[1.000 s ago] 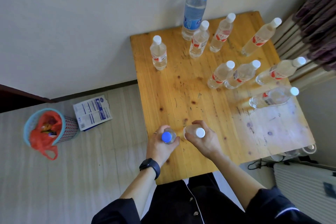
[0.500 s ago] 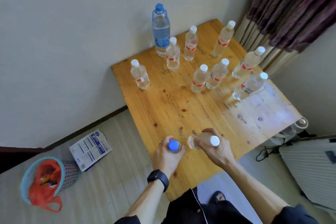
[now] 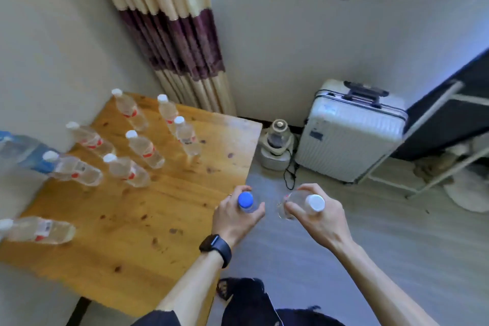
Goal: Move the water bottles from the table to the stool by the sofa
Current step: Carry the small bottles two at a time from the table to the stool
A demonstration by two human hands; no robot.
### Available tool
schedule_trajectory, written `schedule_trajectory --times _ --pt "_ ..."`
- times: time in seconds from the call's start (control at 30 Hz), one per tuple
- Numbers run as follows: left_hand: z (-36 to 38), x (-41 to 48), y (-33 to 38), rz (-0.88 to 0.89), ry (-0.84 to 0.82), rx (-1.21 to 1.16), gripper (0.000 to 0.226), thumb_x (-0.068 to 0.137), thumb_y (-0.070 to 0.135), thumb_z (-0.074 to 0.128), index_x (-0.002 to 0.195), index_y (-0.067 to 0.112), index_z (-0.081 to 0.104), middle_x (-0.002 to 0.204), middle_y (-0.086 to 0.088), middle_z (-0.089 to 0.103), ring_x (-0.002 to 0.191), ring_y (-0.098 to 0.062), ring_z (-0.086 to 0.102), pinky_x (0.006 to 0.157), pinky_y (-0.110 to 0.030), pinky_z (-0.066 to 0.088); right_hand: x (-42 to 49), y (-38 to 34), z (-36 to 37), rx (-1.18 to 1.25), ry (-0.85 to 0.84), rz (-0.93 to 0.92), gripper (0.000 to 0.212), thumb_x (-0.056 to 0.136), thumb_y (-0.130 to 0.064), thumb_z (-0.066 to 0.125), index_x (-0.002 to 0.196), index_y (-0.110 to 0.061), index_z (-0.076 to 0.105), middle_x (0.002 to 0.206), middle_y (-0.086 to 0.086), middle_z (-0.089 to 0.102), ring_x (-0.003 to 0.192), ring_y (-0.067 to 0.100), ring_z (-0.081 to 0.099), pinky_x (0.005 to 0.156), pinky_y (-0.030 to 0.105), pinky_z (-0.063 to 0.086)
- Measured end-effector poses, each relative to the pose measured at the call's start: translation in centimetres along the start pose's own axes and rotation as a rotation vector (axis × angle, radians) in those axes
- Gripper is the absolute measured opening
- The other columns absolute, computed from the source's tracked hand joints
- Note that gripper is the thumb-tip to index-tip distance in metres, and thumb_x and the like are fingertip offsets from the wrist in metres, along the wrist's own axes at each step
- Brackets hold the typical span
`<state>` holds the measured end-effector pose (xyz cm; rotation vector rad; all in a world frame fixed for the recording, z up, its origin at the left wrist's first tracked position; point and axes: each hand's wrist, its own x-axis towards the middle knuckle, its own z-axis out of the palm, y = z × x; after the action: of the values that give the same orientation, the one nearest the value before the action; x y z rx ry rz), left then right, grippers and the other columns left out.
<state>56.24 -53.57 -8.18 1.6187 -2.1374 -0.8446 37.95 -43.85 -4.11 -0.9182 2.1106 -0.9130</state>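
My left hand (image 3: 235,219) grips a blue-capped bottle (image 3: 246,201) from the side, held just past the right edge of the wooden table (image 3: 148,219). Over the floor, my right hand (image 3: 317,217) holds a clear white-capped bottle (image 3: 307,202). Several white-capped bottles with red labels stand on the table's far left part, one of them near the middle (image 3: 145,148). A large blue-labelled bottle (image 3: 21,152) shows at the left edge. No stool or sofa is in view.
A white suitcase (image 3: 352,130) stands against the wall on the right. A small appliance (image 3: 276,144) with a black cord sits on the floor between table and suitcase. A striped curtain (image 3: 172,40) hangs behind the table. A metal-framed rack (image 3: 423,140) is at the far right.
Both hands lifted their bottles off the table and swung right, past its edge. The view turned right, and the suitcase, curtain and window came into sight.
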Motion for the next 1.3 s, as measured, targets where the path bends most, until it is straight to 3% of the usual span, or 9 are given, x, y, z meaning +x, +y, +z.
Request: schedule_trajectory --times 0.13,0.27,0.5,0.67,0.73,0.87,1.0,1.13,1.3 --pt "5.3 -1.2 9.8 0.184 -0.118 -0.009 0.046 0.068 0.065 0.065 0.103 0.038 0.056 0.084 0.01 0.07 0.081 -0.02 0.067 0.069 -0.031 0.054 -2.2 5.6 -9.3 -0.026 0.228 0.062 0.032 0.068 -0.047 0.076 0.094 -0.038 0.059 0.077 -0.021 0.065 0.076 0.014 0.061 0.072 0.03 0.047" --pt "11.3 -3.2 19.2 0.308 -0.278 -0.068 0.046 0.061 0.065 0.067 0.097 0.04 0.056 0.081 0.014 0.069 0.081 -0.016 0.067 0.075 -0.033 0.055 -5.9 11.4 -18.1 0.043 0.457 0.163 0.032 0.068 -0.046 0.077 0.093 -0.037 0.059 0.074 -0.019 0.065 0.076 0.017 0.06 0.069 0.028 0.043" --pt "21.7 -7.3 36.1 0.636 -0.586 -0.054 0.035 0.069 0.054 0.076 0.094 0.037 0.058 0.08 0.017 0.069 0.078 -0.008 0.065 0.077 -0.03 0.055 -13.0 20.0 -30.8 0.106 0.803 0.411 0.032 0.07 -0.048 0.078 0.092 -0.033 0.06 0.07 -0.011 0.064 0.08 0.025 0.063 0.065 0.026 0.038" --pt "29.6 -11.4 47.7 0.866 -0.759 -0.034 0.038 0.065 0.057 0.069 0.092 0.033 0.056 0.079 0.012 0.068 0.078 -0.014 0.064 0.074 -0.032 0.055 -17.3 25.3 -38.1 0.085 1.0 0.594 0.033 0.072 -0.049 0.077 0.095 -0.03 0.063 0.087 -0.006 0.073 0.096 0.028 0.067 0.072 0.03 0.045" --pt "32.8 -13.2 51.8 0.944 -0.832 -0.032 0.039 0.063 0.059 0.068 0.091 0.035 0.056 0.078 0.013 0.067 0.077 -0.012 0.064 0.073 -0.031 0.055 -18.7 27.2 -41.0 0.069 1.065 0.677 0.033 0.074 -0.048 0.076 0.097 -0.028 0.063 0.081 -0.01 0.073 0.097 0.028 0.067 0.071 0.03 0.044" --pt "38.1 -16.6 59.0 1.08 -0.99 -0.014 0.036 0.066 0.058 0.068 0.091 0.035 0.054 0.078 0.015 0.067 0.078 -0.01 0.064 0.07 -0.027 0.053 -20.9 30.2 -46.5 0.135 1.148 0.851 0.028 0.075 -0.046 0.076 0.093 -0.03 0.061 0.049 -0.036 0.053 0.09 0.019 0.065 0.069 0.024 0.036" --pt "43.0 -19.3 65.5 1.206 -1.083 0.021 0.034 0.067 0.056 0.069 0.089 0.034 0.054 0.074 0.012 0.066 0.074 -0.013 0.062 0.066 -0.024 0.049 -22.8 32.3 -51.4 0.237 1.357 0.928 0.026 0.068 -0.049 0.078 0.085 -0.035 0.065 0.071 -0.019 0.067 0.086 0.016 0.067 0.072 0.028 0.047" --pt "47.9 -22.6 71.1 1.335 -1.149 0.049 0.035 0.068 0.057 0.067 0.09 0.033 0.054 0.075 0.012 0.066 0.075 -0.015 0.062 0.068 -0.028 0.051 -24.5 34.7 -55.2 0.295 1.519 0.99 0.032 0.059 -0.057 0.07 0.085 -0.039 0.065 0.077 -0.018 0.07 0.084 0.012 0.065 0.074 0.029 0.05" --pt "53.1 -27.9 76.7 1.438 -1.235 0.071 0.035 0.07 0.056 0.07 0.093 0.034 0.056 0.078 0.012 0.066 0.076 -0.015 0.063 0.067 -0.025 0.049 -27.8 38.7 -59.3 0.315 1.689 1.099 0.03 0.063 -0.051 0.078 0.087 -0.035 0.069 0.082 -0.012 0.072 0.089 0.016 0.066 0.082 0.033 0.054"
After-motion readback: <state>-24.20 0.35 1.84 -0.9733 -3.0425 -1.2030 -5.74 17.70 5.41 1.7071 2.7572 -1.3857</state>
